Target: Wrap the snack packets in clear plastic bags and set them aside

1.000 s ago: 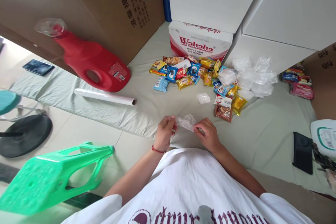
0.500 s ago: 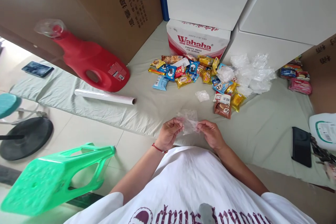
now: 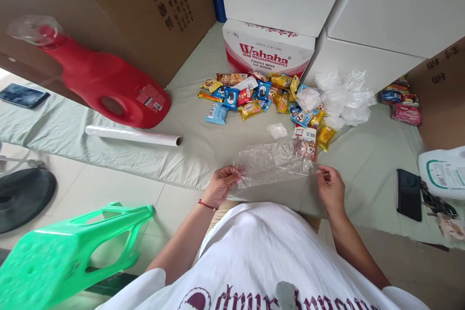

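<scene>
Between my hands stretches a clear plastic bag, crinkled and see-through, above the near edge of the cloth-covered surface. My left hand, with a red string at the wrist, pinches its left end. The right end is pinched by my right hand. Behind the bag, a brown snack packet partly shows through the film. A small folded clear bag lies just past it. Beyond that are several wrapped snacks in a loose heap and a pile of crumpled clear bags.
A Wahaba-style printed carton, lettered Wahaha, stands behind the snacks. To the left are a red jug and a white roll. A black phone and white bottle lie right. A green stool is on the floor.
The plastic bag has gone from small and folded to spread out wide. My right hand has moved right, away from my left hand. The view has shifted slightly.
</scene>
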Motion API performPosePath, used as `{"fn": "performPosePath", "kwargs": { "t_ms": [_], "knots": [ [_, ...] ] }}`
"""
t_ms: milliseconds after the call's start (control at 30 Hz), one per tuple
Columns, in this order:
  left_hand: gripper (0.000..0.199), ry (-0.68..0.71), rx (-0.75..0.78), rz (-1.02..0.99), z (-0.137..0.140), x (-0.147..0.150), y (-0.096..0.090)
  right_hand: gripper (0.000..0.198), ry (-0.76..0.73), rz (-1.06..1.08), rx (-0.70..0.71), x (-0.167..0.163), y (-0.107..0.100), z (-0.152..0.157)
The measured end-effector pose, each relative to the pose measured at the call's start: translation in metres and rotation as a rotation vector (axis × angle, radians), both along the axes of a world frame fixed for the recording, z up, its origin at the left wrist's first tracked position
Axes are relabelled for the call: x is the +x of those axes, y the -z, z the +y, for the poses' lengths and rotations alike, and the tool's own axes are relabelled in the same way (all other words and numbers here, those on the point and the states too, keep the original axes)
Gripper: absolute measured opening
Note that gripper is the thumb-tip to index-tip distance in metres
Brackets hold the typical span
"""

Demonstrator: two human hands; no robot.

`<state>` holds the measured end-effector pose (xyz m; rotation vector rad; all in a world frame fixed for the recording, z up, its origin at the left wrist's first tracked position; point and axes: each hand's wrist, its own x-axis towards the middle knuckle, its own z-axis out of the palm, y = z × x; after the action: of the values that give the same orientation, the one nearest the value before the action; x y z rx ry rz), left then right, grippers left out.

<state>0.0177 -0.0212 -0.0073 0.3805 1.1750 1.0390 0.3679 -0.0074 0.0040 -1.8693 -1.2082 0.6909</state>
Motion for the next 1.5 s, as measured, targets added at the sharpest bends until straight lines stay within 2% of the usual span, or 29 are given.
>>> {"fn": "performPosePath", "kwargs": {
  "t_ms": [67, 100, 200, 300, 367, 433, 533, 667, 767, 867, 1000, 1100, 1167, 1267, 1333, 1367, 1433, 1500],
  "knots": [
    [0.035, 0.012, 0.029, 0.047, 0.0, 0.004, 0.0, 0.027, -0.073, -0.151, 0.185, -0.011, -0.015, 0.004],
    [0.035, 0.015, 0.055, 0.08, 0.0, 0.006, -0.001, 0.022, -0.178, -0.166, 0.245, -0.022, -0.022, 0.008],
    [0.028, 0.033, 0.184, 0.232, -0.001, 0.011, -0.006, 0.018, -0.653, -0.13, 0.279, -0.069, -0.035, 0.027],
    [0.018, 0.085, 0.321, 0.365, -0.002, 0.015, -0.01, 0.039, -0.997, -0.157, 0.23, -0.118, -0.026, 0.05],
    [0.013, 0.127, 0.375, 0.4, -0.004, 0.015, -0.01, 0.046, -1.099, -0.164, 0.195, -0.14, -0.014, 0.062],
    [0.009, 0.165, 0.423, 0.444, -0.005, 0.014, -0.009, 0.038, -1.155, -0.13, 0.17, -0.153, -0.003, 0.072],
    [0.004, 0.225, 0.472, 0.533, -0.008, 0.011, -0.01, 0.02, -1.156, -0.04, 0.162, -0.157, 0.007, 0.079],
    [0.008, 0.259, 0.491, 0.6, -0.009, 0.008, -0.019, 0.012, -1.012, 0.114, 0.117, -0.153, 0.008, 0.076],
    [0.011, 0.282, 0.547, 0.642, -0.011, 0.01, -0.022, 0.02, -0.905, 0.224, 0.008, -0.152, 0.0, 0.065],
    [0.013, 0.289, 0.584, 0.695, -0.013, 0.017, -0.022, 0.032, -0.884, 0.223, -0.004, -0.156, -0.014, 0.052],
    [0.015, 0.236, 0.578, 0.688, -0.015, 0.026, -0.024, 0.02, -0.914, 0.112, 0.051, -0.161, -0.021, 0.04],
    [0.016, 0.265, 0.601, 0.642, -0.016, 0.027, -0.027, 0.016, -0.877, 0.184, 0.041, -0.158, -0.015, 0.038],
    [0.016, 0.245, 0.552, 0.545, -0.016, 0.025, -0.029, 0.017, -0.842, 0.227, 0.046, -0.154, -0.011, 0.037],
    [0.003, 0.032, 0.375, 0.318, -0.013, 0.022, -0.027, 0.018, -0.834, 0.237, 0.064, -0.148, -0.009, 0.035],
    [0.016, -0.144, 0.212, 0.255, -0.006, 0.023, -0.027, 0.018, -0.85, 0.231, 0.081, -0.145, -0.009, 0.033],
    [0.022, -0.189, 0.129, 0.261, -0.002, 0.024, -0.027, 0.018, -0.861, 0.227, 0.096, -0.144, -0.01, 0.032],
    [0.034, -0.147, 0.007, 0.304, 0.009, 0.028, -0.028, 0.018, -0.895, 0.215, 0.129, -0.142, -0.011, 0.029],
    [0.04, -0.003, 0.002, 0.332, 0.019, 0.033, -0.028, 0.018, -0.934, 0.206, 0.163, -0.14, -0.013, 0.026]
  ]
}}
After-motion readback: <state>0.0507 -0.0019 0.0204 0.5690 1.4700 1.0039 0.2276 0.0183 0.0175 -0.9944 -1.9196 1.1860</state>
